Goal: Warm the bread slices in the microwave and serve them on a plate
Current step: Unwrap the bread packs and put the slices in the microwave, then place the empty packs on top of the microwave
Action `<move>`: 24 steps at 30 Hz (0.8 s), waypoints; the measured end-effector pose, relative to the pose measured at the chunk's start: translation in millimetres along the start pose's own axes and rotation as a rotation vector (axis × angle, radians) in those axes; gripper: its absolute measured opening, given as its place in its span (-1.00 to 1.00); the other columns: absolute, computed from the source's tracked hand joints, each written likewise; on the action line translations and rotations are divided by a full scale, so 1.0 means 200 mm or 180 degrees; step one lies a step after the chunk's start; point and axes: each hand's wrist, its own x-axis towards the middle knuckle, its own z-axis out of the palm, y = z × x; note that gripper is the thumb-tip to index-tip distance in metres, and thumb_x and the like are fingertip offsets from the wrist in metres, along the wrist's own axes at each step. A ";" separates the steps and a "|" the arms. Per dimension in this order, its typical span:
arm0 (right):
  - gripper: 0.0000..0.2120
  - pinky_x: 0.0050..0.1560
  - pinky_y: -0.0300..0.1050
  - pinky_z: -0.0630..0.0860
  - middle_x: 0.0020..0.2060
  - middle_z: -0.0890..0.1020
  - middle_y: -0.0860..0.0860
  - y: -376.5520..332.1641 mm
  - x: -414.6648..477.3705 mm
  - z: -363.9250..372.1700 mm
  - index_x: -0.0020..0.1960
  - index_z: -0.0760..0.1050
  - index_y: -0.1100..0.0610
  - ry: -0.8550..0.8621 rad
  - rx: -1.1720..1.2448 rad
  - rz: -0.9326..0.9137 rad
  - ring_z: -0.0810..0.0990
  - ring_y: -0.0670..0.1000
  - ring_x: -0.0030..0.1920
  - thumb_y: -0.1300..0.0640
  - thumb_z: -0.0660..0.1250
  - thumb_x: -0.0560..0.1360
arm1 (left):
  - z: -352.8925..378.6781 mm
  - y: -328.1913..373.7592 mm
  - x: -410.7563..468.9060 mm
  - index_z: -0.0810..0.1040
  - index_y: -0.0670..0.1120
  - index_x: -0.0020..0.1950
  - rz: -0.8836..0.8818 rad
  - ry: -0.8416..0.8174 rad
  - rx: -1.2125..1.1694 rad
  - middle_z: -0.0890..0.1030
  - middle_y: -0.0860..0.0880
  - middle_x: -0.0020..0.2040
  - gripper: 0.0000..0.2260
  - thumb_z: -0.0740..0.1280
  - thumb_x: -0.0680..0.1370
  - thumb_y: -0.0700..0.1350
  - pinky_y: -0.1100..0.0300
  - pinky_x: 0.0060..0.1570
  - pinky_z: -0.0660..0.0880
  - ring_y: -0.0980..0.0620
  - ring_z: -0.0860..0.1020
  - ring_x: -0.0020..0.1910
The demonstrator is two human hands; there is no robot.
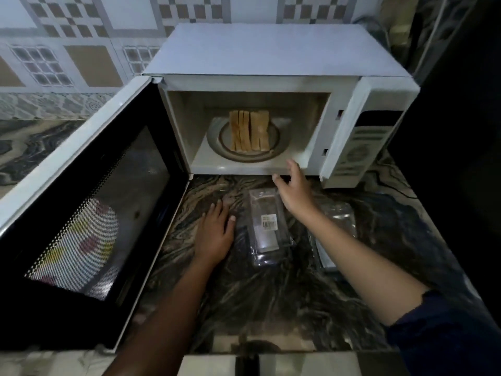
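Head view: bread slices [249,131] bunched on a plate [274,151] inside the open microwave [271,50], 12 o'clock of the hands. The right hand [294,191] is at the cavity lip, fingers spread, empty; left hand [214,234] flat on the bench [271,294] at its 7 o'clock. Slices look light, soft, tippy: take the stiff plate rim.

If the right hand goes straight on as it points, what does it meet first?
Probably the near rim of the round grey plate under the upright brown bread slices in the white microwave. The right hand is at the cavity's front lip and might catch that first; depth unclear.
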 end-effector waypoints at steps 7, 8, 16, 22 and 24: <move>-0.42 0.45 -0.04 0.12 0.52 0.10 0.04 0.14 -0.44 -0.03 0.53 -0.01 0.07 -0.0463 0.0170 0.0295 0.10 0.03 0.51 -0.01 0.14 0.60 | 0.02 0.13 -0.28 0.37 -0.09 0.42 -0.0813 0.0079 -0.1989 0.36 -0.05 0.44 -0.44 0.07 0.57 0.25 0.00 0.48 0.12 0.01 0.28 0.45; -0.43 0.45 -0.05 0.11 0.52 0.11 0.04 0.16 -0.50 -0.03 0.53 0.00 0.08 -0.0483 0.0156 0.0343 0.10 0.03 0.51 -0.01 0.13 0.61 | 0.03 0.14 -0.31 0.39 -0.05 0.40 -0.0885 0.0024 -0.2217 0.39 -0.02 0.42 -0.34 0.06 0.49 0.37 -0.02 0.46 0.17 0.03 0.32 0.42; -0.56 0.25 -0.14 0.32 0.29 0.44 0.05 0.26 -0.66 0.01 0.41 0.26 0.19 -0.0109 0.0447 0.0930 0.42 0.08 0.31 -0.02 0.11 0.61 | 0.02 0.35 -0.42 0.52 -0.06 0.17 -0.1113 0.0002 -0.3033 0.59 0.04 0.01 -0.73 0.22 0.58 0.06 0.28 0.01 0.46 0.09 0.55 0.01; -0.84 0.07 0.02 0.58 -0.04 0.59 0.14 0.31 -0.62 0.03 -0.15 0.38 0.08 -0.0054 0.1135 0.1407 0.61 0.07 -0.06 0.04 0.22 0.57 | 0.06 0.38 -0.46 0.49 -0.18 -0.06 -0.1429 0.0108 -0.3434 0.57 -0.05 -0.18 -0.91 0.26 0.58 -0.17 0.16 -0.02 0.52 0.04 0.56 -0.20; -0.89 -0.13 -0.17 0.59 -0.11 0.59 0.13 0.31 -0.63 0.02 -0.12 0.38 0.14 -0.0138 0.1350 0.1566 0.60 0.00 -0.20 0.16 0.23 0.57 | 0.07 0.37 -0.48 0.49 -0.15 -0.17 -0.1508 0.0089 -0.3497 0.55 -0.08 -0.23 -0.89 0.28 0.56 -0.23 0.21 -0.08 0.54 0.05 0.54 -0.23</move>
